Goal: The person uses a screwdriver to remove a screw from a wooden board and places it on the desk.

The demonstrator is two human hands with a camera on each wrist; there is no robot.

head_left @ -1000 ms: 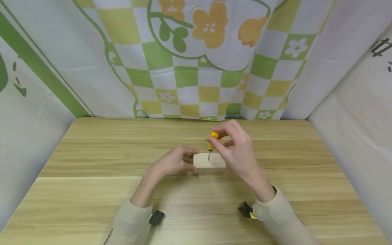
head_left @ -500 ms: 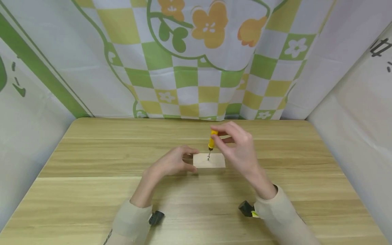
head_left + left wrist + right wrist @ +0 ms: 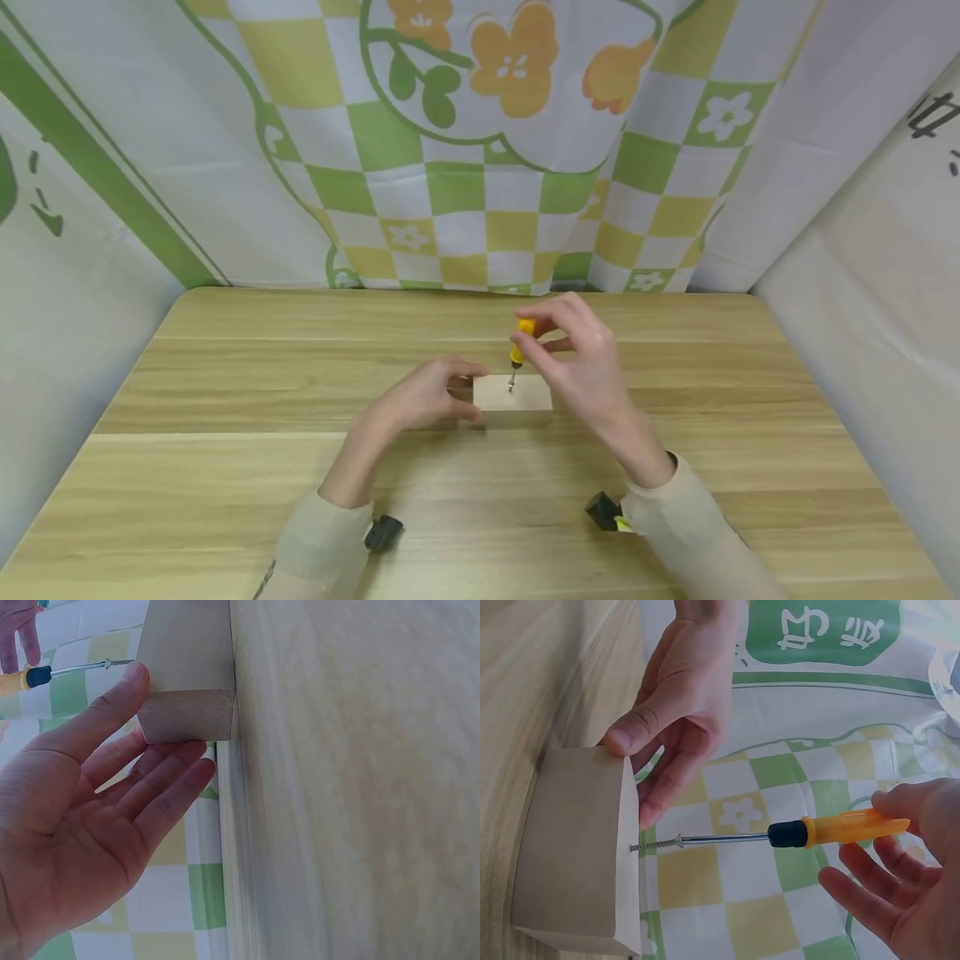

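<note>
A pale wooden block [image 3: 532,396] lies on the table, and my left hand [image 3: 423,396] holds its left end between thumb and fingers. Out of the block's top face stands a metal screw [image 3: 658,844], its threads mostly exposed in the right wrist view. My right hand [image 3: 581,362] pinches the yellow handle of a screwdriver [image 3: 832,831] between thumb and fingertips. The tool's steel shaft meets the screw head, roughly in line with it and leaning slightly. In the left wrist view, the shaft and screw [image 3: 118,662] show just beyond my left thumb.
The wood-grain table [image 3: 225,492] stretches out around both hands. A checked, flowered curtain [image 3: 457,196] hangs along the back edge. White sheets [image 3: 870,250] close off the sides. A small black device sits at each wrist.
My right thumb and fingers have shifted back and forth on the screwdriver handle, and the right wrist has moved slightly. The left hand and the block have stayed in place.
</note>
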